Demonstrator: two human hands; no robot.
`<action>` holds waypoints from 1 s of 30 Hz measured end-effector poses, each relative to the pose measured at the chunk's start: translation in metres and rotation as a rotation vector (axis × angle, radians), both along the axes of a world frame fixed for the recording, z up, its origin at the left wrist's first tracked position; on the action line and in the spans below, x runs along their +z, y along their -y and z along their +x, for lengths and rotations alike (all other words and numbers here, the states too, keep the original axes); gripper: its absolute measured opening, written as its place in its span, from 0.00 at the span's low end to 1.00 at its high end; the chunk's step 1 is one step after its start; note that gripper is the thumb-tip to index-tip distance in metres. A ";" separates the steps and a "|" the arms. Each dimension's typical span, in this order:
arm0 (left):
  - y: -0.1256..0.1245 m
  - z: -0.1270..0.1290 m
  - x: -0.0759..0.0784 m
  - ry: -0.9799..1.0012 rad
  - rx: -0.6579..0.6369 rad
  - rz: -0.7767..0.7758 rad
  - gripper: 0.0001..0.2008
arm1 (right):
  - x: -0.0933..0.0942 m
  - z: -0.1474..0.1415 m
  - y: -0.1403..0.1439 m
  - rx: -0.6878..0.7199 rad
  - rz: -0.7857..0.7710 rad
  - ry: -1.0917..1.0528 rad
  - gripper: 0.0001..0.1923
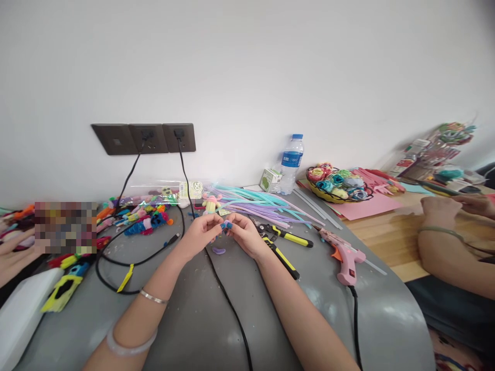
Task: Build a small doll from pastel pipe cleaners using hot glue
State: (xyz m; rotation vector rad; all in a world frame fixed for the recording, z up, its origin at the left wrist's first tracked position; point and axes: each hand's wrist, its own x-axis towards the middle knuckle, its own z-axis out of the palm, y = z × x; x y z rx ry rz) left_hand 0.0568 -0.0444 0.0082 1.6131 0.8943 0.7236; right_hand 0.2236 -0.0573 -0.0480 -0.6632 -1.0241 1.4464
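My left hand and my right hand meet over the grey table, thumbs and fingers pinched together tip to tip. Blue shows at the fingertips, and whatever lies between them is too small and covered to name. Just beyond my fingers stands a small yellow and pink fuzzy figure. Below them on the table lies a small purple fuzzy piece. Yellow and black pliers rest close to the right of my right hand. Behind them spreads a bundle of turquoise, pink and purple pipe cleaners.
A pink glue gun lies at right, its cable running forward. A black cable passes under my hands. A water bottle and a basket of fuzzy flowers stand by the wall. Other people's hands appear at both sides.
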 end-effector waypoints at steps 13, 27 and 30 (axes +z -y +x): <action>-0.005 0.000 -0.006 -0.033 -0.007 0.217 0.08 | 0.005 0.000 0.002 0.021 -0.011 -0.044 0.17; -0.009 -0.005 -0.010 -0.136 0.081 0.608 0.05 | 0.010 0.001 0.004 0.104 -0.059 -0.095 0.19; -0.009 -0.006 -0.010 -0.069 0.058 0.682 0.05 | 0.009 0.001 0.005 0.140 -0.080 -0.094 0.19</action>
